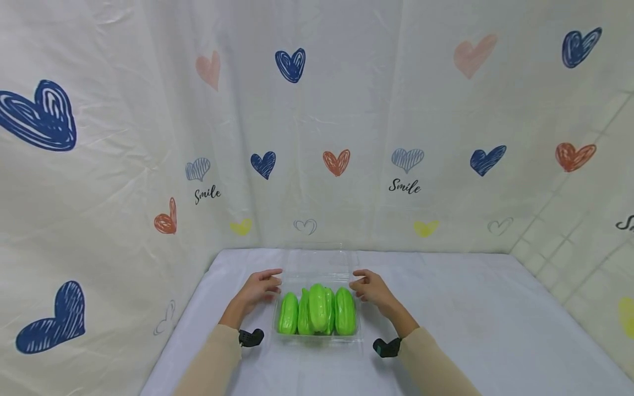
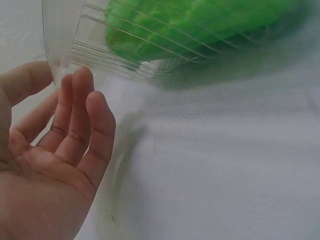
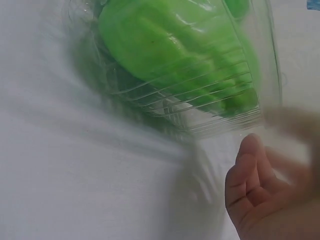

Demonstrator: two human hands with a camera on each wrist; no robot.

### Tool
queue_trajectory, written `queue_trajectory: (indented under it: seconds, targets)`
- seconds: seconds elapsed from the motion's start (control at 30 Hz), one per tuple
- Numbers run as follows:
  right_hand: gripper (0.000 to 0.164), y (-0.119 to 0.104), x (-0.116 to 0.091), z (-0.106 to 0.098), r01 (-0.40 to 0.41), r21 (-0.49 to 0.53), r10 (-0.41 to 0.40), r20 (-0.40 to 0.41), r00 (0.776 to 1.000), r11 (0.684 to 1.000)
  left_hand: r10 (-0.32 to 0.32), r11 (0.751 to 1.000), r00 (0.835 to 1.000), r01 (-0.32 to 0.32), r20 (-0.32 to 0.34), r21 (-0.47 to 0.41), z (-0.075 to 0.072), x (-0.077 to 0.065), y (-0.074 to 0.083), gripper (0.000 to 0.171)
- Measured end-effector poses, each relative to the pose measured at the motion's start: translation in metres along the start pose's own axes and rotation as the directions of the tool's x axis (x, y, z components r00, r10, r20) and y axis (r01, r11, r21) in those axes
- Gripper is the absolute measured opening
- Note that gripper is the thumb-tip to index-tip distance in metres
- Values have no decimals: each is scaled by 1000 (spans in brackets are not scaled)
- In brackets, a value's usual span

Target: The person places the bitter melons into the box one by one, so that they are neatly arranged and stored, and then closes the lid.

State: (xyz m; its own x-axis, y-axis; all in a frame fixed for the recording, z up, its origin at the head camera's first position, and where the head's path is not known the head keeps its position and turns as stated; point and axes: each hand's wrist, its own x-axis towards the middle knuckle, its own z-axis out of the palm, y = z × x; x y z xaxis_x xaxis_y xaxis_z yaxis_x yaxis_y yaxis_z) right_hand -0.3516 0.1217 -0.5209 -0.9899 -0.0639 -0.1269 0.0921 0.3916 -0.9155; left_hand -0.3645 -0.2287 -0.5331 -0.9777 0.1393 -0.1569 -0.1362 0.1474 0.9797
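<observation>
A clear plastic box stands on the white cloth. Several bright green, cucumber-shaped vegetables lie in it side by side, one on top in the middle. Its transparent lid is folded back at the far side. By the far left corner is my left hand, fingers loosely bent; in the left wrist view its thumb reaches the clear plastic edge. My right hand is at the far right corner, fingers loosely bent too. The thumb is blurred in the right wrist view, so I cannot tell whether it touches the box.
A white cloth covers the table, which reaches farther to the right of the box than to the left. Behind and to the left hangs a pale curtain printed with hearts. A dark wrist device sits on each forearm.
</observation>
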Motion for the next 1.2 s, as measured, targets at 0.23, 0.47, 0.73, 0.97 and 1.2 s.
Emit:
queue_trajectory:
  seconds: [0.23, 0.47, 0.73, 0.97, 1.2]
  targets:
    - [51, 1, -2, 0, 22, 31, -22, -2, 1000, 999, 14, 1000, 1000, -15, -28, -10, 1, -1, 1, 50]
    - [51, 2, 0, -1, 74, -3, -74, -54, 996, 997, 46, 999, 994, -44, -97, 20, 4, 1, 6, 50]
    - [57, 0, 4, -1, 82, 46, -79, -60, 995, 996, 100, 994, 987, -95, -125, 46, 7, 4, 8, 55]
    - [55, 0, 4, -4, 51, 119, -48, -29, 998, 992, 105, 994, 990, -103, -98, 28, 7, 2, 11, 60]
    - [54, -2, 7, -8, 11, 180, -11, 1, 1000, 984, 72, 997, 994, -71, -80, 12, 6, 2, 18, 52]
